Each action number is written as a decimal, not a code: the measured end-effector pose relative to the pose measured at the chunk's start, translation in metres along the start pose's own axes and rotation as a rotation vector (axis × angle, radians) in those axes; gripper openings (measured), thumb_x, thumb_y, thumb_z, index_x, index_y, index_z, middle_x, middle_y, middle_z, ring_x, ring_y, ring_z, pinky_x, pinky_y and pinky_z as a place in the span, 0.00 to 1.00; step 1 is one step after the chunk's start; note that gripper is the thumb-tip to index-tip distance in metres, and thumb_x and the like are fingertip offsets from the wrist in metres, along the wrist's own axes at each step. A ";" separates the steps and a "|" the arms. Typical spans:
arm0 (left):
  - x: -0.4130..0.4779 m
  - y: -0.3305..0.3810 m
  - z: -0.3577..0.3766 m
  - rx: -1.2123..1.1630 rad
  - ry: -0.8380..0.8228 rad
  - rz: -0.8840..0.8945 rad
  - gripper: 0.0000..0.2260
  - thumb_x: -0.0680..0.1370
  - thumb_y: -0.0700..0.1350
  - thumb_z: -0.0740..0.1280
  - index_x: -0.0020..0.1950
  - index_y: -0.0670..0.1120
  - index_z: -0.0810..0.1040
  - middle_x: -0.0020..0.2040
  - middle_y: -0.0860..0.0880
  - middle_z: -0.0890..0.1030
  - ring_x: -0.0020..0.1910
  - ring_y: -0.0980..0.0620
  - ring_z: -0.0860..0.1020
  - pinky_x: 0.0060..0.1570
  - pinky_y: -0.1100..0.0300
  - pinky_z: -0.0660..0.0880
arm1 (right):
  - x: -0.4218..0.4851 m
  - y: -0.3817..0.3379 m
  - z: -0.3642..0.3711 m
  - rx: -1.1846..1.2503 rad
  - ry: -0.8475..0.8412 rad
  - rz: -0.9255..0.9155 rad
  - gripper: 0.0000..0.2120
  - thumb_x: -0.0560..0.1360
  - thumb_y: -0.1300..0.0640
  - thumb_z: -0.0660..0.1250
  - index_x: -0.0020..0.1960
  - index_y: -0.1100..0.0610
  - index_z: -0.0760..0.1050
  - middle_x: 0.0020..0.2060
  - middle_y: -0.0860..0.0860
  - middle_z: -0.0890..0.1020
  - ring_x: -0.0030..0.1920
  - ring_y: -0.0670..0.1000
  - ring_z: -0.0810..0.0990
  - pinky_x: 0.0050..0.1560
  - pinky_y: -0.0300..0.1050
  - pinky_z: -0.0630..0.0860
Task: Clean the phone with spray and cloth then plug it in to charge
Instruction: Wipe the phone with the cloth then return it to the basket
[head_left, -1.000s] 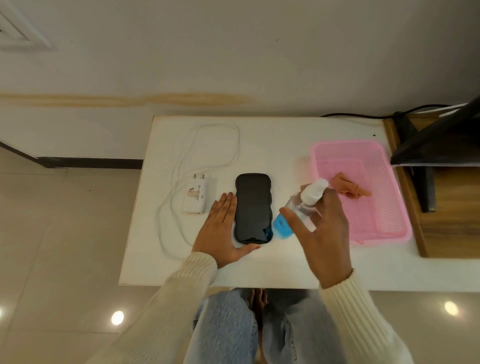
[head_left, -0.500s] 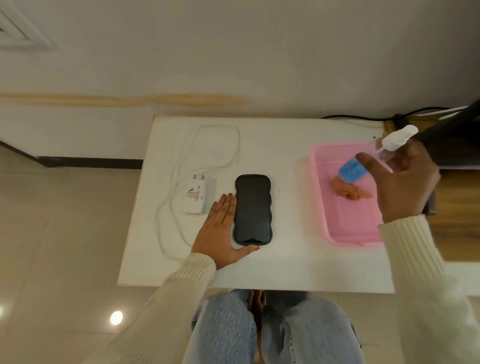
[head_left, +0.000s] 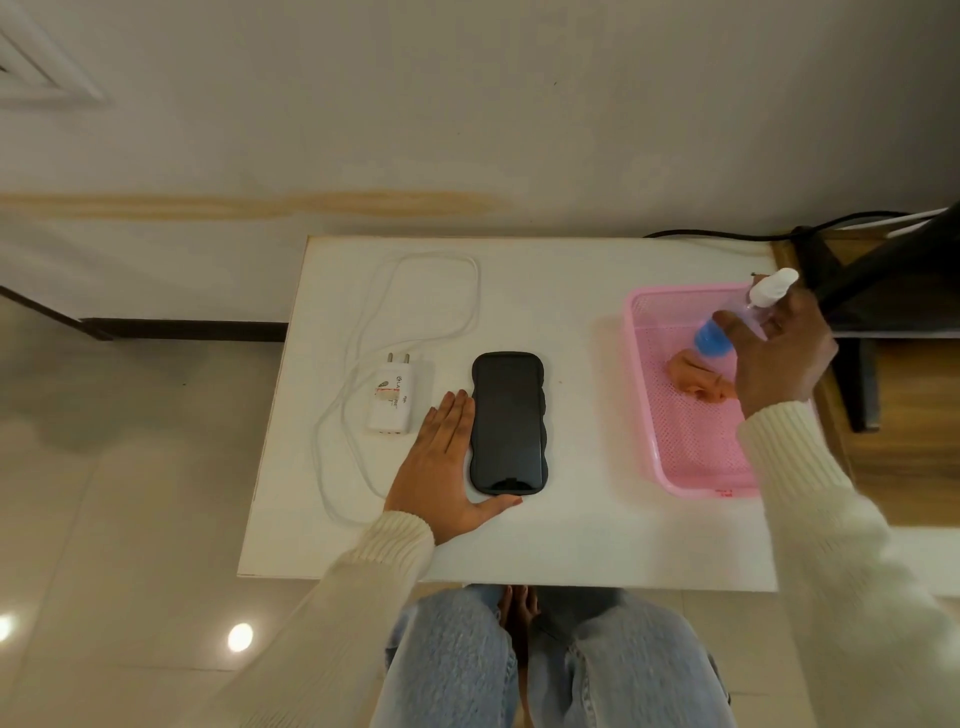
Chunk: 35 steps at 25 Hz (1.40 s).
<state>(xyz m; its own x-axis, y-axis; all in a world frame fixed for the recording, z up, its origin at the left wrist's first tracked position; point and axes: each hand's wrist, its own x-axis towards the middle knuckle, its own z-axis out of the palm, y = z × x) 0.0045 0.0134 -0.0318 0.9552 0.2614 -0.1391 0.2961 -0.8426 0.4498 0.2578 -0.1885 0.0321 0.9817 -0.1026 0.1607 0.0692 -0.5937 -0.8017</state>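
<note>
Head view, right of frame: right hand (head_left: 779, 353) fingers gripping spray bottle (head_left: 727, 327) over pink basket (head_left: 636, 374); set down upright beside cloth (head_left: 693, 374); left hand (head_left: 441, 467) flat, fingers spread, steadying phone (head_left: 508, 422).

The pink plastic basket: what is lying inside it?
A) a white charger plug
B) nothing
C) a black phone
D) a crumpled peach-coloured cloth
D: a crumpled peach-coloured cloth lies on the floor of the pink plastic basket, while the black phone and white charger plug lie outside it on the white table.

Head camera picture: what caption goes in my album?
Right hand lowers spray bottle into pink basket; left hand steadies phone.
</note>
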 end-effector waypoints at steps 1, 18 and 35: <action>0.000 0.000 0.000 0.002 0.001 0.001 0.51 0.67 0.74 0.58 0.76 0.44 0.43 0.76 0.50 0.45 0.75 0.55 0.42 0.71 0.64 0.35 | 0.001 0.001 0.000 -0.001 0.004 -0.004 0.19 0.69 0.55 0.73 0.57 0.56 0.74 0.54 0.53 0.81 0.51 0.51 0.79 0.51 0.45 0.76; -0.001 -0.001 0.002 -0.001 -0.010 -0.014 0.51 0.67 0.74 0.58 0.76 0.44 0.43 0.77 0.50 0.46 0.75 0.55 0.42 0.72 0.62 0.37 | -0.023 -0.002 -0.024 -0.015 -0.023 0.035 0.26 0.70 0.57 0.72 0.65 0.58 0.65 0.59 0.56 0.77 0.55 0.52 0.77 0.53 0.45 0.75; -0.002 0.000 0.001 0.023 -0.025 -0.010 0.50 0.67 0.74 0.58 0.76 0.45 0.40 0.77 0.50 0.44 0.75 0.54 0.42 0.72 0.61 0.38 | -0.037 0.005 -0.015 -0.514 -0.248 -0.243 0.20 0.75 0.57 0.66 0.27 0.50 0.64 0.22 0.50 0.70 0.21 0.42 0.63 0.26 0.33 0.56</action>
<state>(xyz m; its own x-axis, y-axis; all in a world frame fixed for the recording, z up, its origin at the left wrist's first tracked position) 0.0030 0.0127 -0.0324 0.9517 0.2584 -0.1658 0.3055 -0.8508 0.4277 0.2194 -0.2001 0.0310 0.9649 0.2359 0.1157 0.2622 -0.8917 -0.3690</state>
